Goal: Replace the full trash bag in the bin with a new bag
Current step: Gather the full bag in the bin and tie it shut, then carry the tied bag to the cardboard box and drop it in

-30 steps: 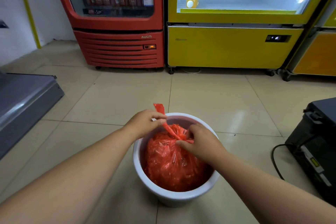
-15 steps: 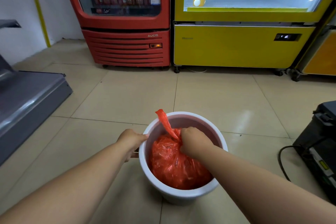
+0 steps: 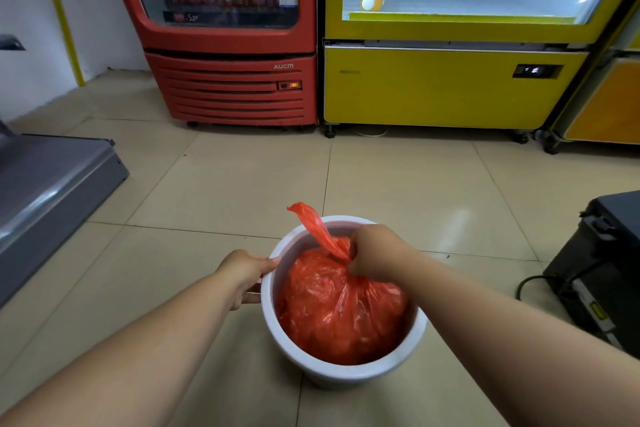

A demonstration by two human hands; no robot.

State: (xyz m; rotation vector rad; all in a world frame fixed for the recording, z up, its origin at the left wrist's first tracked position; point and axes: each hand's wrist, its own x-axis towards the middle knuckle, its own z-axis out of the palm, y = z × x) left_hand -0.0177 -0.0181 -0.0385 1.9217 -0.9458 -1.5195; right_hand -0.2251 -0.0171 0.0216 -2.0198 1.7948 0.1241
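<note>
We are looking down over two bare forearms that are reaching forward from the near edge of the tiled floor (image 3: 225,184) toward a white bin (image 3: 341,373) that is standing on the tiles just ahead of us. Our left hand (image 3: 244,276) is gripping the bin's left rim, with the fingers curling over the edge and the thumb pressing on the outer wall. Our right hand (image 3: 375,255) is clenching into a fist around the gathered neck of the red trash bag (image 3: 332,312), which is sitting inside the bin and filling it almost to the rim; the plastic is bulging out below the fist and touching the inner wall on most sides. A loose tail (image 3: 311,224) of the same red plastic is sticking up and leaning left above the fist, past the far rim of the bin. To the right, near the right edge of the floor, a black case (image 3: 602,274) is resting with a dark cable (image 3: 535,282) looping out of it onto the tiles. At the left edge a low grey metal unit (image 3: 52,191) is lying along the floor. Farther off, against the back, a red drinks fridge (image 3: 235,80) is showing rows of bottles behind its glass door, and just beside it on the right a yellow display cooler (image 3: 446,87) is standing on small castors, with a second yellow-orange cabinet (image 3: 609,104) partly showing at the far right corner. A white wall with a yellow pipe (image 3: 62,17) is closing off the far left corner.
</note>
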